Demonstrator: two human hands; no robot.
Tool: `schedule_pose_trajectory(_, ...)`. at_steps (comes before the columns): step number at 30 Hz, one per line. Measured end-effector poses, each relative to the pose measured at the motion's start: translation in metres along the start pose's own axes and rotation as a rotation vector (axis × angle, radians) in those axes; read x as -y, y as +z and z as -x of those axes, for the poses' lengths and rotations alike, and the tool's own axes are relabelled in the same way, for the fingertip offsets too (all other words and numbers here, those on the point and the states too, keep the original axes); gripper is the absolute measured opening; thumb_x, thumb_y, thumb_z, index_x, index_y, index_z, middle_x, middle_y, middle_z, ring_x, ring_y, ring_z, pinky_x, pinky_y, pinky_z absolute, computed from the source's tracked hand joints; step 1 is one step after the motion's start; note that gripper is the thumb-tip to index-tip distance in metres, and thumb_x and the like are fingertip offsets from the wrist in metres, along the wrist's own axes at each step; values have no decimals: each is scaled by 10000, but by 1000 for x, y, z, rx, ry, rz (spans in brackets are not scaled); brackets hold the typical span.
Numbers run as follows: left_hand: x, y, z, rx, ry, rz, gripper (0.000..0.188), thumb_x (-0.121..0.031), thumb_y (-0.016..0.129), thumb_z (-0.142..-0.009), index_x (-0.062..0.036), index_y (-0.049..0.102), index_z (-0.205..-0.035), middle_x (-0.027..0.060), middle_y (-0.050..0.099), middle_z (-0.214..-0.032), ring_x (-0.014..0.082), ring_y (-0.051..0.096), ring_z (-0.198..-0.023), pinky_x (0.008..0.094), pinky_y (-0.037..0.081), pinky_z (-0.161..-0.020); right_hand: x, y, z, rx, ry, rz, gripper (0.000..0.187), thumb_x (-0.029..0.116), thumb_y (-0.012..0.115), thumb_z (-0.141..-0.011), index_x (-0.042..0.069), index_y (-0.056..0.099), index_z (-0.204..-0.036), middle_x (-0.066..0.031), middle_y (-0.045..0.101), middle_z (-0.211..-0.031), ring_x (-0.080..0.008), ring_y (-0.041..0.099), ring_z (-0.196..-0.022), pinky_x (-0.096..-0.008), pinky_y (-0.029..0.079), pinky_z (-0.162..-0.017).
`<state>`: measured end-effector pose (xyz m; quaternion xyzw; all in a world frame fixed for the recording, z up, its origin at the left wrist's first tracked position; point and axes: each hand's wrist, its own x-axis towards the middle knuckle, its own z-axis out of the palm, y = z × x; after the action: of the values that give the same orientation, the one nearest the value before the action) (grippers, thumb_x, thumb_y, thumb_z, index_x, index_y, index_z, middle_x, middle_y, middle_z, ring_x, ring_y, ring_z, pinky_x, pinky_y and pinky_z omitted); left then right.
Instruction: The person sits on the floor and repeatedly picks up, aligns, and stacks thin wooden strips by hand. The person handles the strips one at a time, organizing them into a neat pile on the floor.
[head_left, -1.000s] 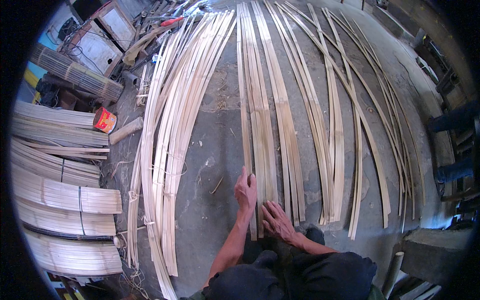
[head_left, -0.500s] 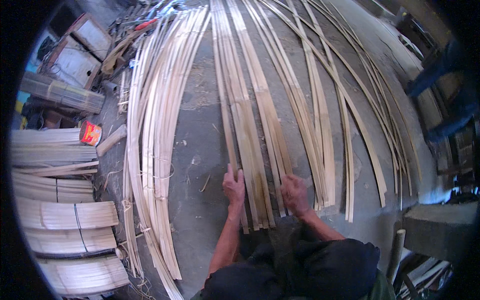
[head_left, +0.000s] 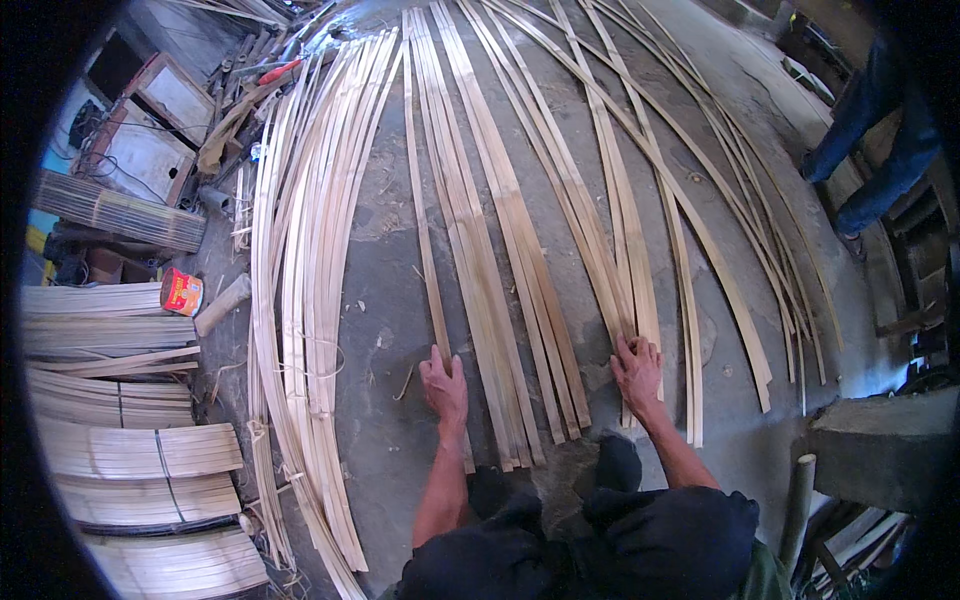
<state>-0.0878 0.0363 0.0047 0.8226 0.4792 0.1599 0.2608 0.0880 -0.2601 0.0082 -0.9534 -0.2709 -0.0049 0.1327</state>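
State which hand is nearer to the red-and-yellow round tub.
Left. The left hand is to the right of the tub, at a narrow pale wooden strip; the right hand is farther right, at flat pale wooden strips.

At seven o'clock, the left hand (head_left: 444,385) hides a stretch of a single pale strip (head_left: 425,230), so its grip cannot be told. At four o'clock, the right hand (head_left: 638,372) covers part of a strip group (head_left: 640,290) near its lower end. The dark rim cuts the stacked bundles (head_left: 150,450) at eight o'clock and hides a co-worker (head_left: 870,130) above the legs at two. The lower edge crops the wearer's dark clothing (head_left: 620,540) at five. Between ten and eleven, a red object (head_left: 279,71) is too small to identify.
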Motion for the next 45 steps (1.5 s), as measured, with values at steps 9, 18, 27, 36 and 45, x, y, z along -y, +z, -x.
schedule_pose_trajectory(9, -55, 40, 32, 59, 478, 21, 602, -221, 616, -897, -27, 416, -1430, 204, 424, -1408, 343, 414, -1314, 461, 307, -1098, 15, 3, 5, 1, 190, -518, 477, 167, 615, -925, 91, 516, -1385, -175, 640, -969, -322, 628, -822, -408, 504, -718)
schedule_pose_trajectory(18, -92, 87, 54, 332, 760, -162, 662, -363, 509, -965, -42, 305, -1506, 149, 240, -1588, 287, 189, -1485, 509, 87, -1197, 46, 8, 18, 67, 164, -774, 439, 153, 523, -999, 130, 468, -1434, -269, 647, -1024, -372, 684, -915, -382, 522, -749)
schedule_pose_trajectory(27, -84, 86, 52, 320, 815, -224, 663, -395, 480, -974, -52, 300, -1512, 92, 237, -1600, 263, 190, -1486, 521, 72, -1195, 64, 19, 11, 85, 90, -753, 428, 186, 515, -1003, 84, 476, -1417, -319, 608, -970, -427, 657, -885, -418, 504, -717)
schedule_pose_trajectory(36, -84, 89, 53, 329, 799, -252, 669, -406, 465, -980, -83, 269, -1531, 58, 217, -1612, 226, 166, -1495, 497, 92, -1199, 58, 16, 16, 165, 144, -745, 408, 202, 520, -1013, 127, 491, -1414, -196, 476, -806, -217, 500, -695, -348, 451, -644)
schedule_pose_trajectory(45, -88, 86, 54, 356, 805, -264, 662, -421, 414, -998, -70, 247, -1534, 74, 191, -1619, 249, 140, -1501, 488, 63, -1202, 50, 29, 24, -76, 16, -729, 421, 186, 563, -996, 111, 509, -1406, -274, 644, -949, -224, 633, -747, -337, 506, -720)
